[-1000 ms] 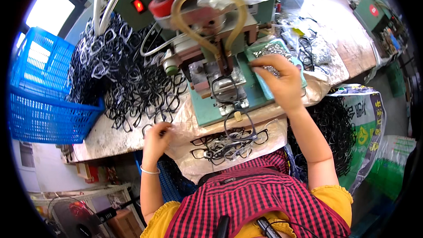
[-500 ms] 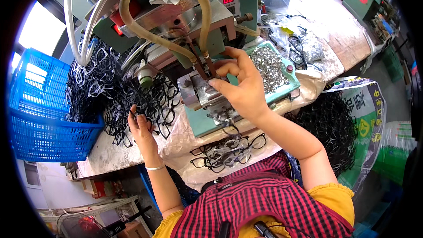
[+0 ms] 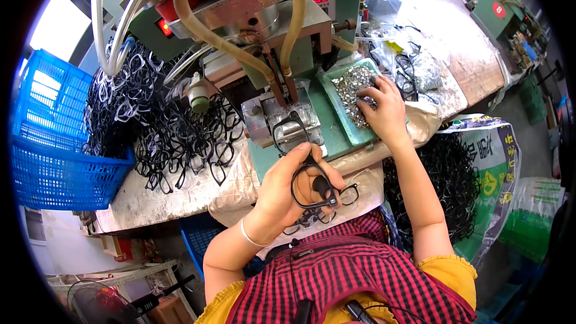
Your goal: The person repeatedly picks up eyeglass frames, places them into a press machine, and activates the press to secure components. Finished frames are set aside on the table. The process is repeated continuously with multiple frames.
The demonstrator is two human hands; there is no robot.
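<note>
A black eyeglass frame (image 3: 293, 188) is pinched in my left hand (image 3: 279, 189), in front of the green bench machine. One rim lies over my fingers; the other reaches up to the metal block (image 3: 258, 121) under the machine's two copper-coloured prongs (image 3: 290, 89). My right hand (image 3: 387, 111) is over the green tray (image 3: 364, 138), its curved fingers among small shiny metal parts (image 3: 348, 87). Thumb and fingertips look apart there; I make out no part held between them.
Tangled black eyeglass frames (image 3: 186, 138) heap up on the left of the table, beside blue plastic baskets (image 3: 66, 174). More frames lie by the table's front edge, partly behind my left hand. A sack of black frames (image 3: 435, 183) stands at right. Yellowish hoses (image 3: 295, 18) loop above the prongs.
My left hand has come from the heap of frames to the machine front and now holds an eyeglass frame. My right hand has moved from the prongs rightward to the parts tray.
</note>
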